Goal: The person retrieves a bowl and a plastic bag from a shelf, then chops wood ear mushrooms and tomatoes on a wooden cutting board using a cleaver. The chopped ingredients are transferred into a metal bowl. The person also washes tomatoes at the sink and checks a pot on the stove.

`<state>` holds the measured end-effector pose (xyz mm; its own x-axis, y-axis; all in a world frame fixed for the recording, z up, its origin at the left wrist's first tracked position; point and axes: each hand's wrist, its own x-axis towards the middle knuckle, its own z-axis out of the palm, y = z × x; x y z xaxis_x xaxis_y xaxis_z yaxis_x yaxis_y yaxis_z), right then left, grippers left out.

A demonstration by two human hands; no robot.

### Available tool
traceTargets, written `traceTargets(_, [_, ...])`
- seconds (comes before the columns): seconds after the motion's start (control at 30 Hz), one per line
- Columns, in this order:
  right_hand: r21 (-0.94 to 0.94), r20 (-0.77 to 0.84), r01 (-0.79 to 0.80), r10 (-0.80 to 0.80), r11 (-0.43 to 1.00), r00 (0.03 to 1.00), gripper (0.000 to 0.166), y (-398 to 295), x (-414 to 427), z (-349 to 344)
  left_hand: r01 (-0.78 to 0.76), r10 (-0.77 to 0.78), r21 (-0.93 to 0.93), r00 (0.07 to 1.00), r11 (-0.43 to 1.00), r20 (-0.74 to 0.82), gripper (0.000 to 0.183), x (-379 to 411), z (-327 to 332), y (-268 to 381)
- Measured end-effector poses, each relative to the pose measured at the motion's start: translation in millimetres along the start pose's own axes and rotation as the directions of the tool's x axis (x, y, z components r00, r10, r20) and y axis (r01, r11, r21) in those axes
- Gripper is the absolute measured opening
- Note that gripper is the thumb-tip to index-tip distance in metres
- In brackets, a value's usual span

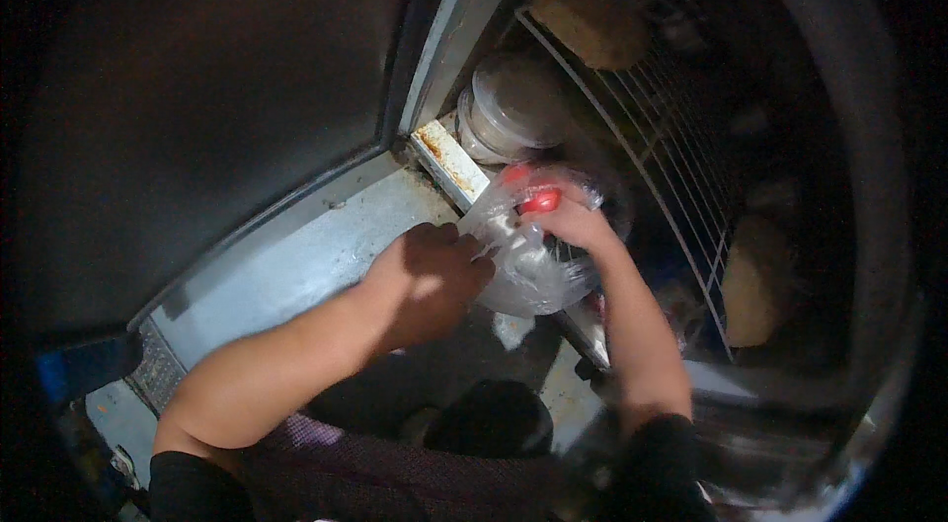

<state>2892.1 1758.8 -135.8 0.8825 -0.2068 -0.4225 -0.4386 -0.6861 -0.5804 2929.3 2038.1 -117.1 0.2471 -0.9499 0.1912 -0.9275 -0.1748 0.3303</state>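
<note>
A clear plastic bag (pixel 529 266) hangs before me at the opening of a dim refrigerator. My left hand (pixel 441 274) pinches its near left edge between bent fingers. Reaching into the bag's mouth, my right hand (pixel 574 218) has its fingers around a shiny red round item (pixel 542 200), which looks like a tomato. A second red item (pixel 515 173) shows blurred through the plastic just behind it. Folds of the bag and my right hand hide part of what is inside.
Lidded plastic tubs (pixel 515 111) stand stacked behind a rust-stained white sill (pixel 452 163). On the right, a wire shelf (pixel 626 133) bears a large brownish bundle (pixel 592 18) and another tan one (pixel 754 285). The open dark-lined refrigerator door (pixel 222 77) fills the left side.
</note>
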Motion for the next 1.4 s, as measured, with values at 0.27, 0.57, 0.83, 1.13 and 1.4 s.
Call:
traceTargets(0.27, [-0.330,0.196,-0.025,0.095,0.944,0.976,0.079,30,61,27,-0.058,0.057,-0.007,0.992,0.998,-0.111,0.014,0,6,4])
traceTargets(0.57, [-0.255,0.159,-0.073,0.116,0.964,0.980,0.087,25,52,17,-0.085,0.076,-0.065,0.990,0.994,-0.121,0.020,7,10,9])
traceTargets(0.83, [0.532,-0.254,0.266,-0.147,0.804,0.956,0.083,62,-68,25,-0.052,0.038,-0.066,0.978,0.996,-0.205,0.024,0,12,2])
traceTargets(1.13, [0.926,-0.254,0.265,0.075,-0.270,0.964,0.118,55,-286,81,0.154,-0.496,-0.971,0.867,0.182,0.044,0.021,164,104,-32])
traceTargets(1.4, [0.989,-0.137,0.121,0.238,0.080,0.962,0.044,42,-133,74,0.535,-0.453,-0.266,0.834,0.802,0.315,0.030,243,71,-47])
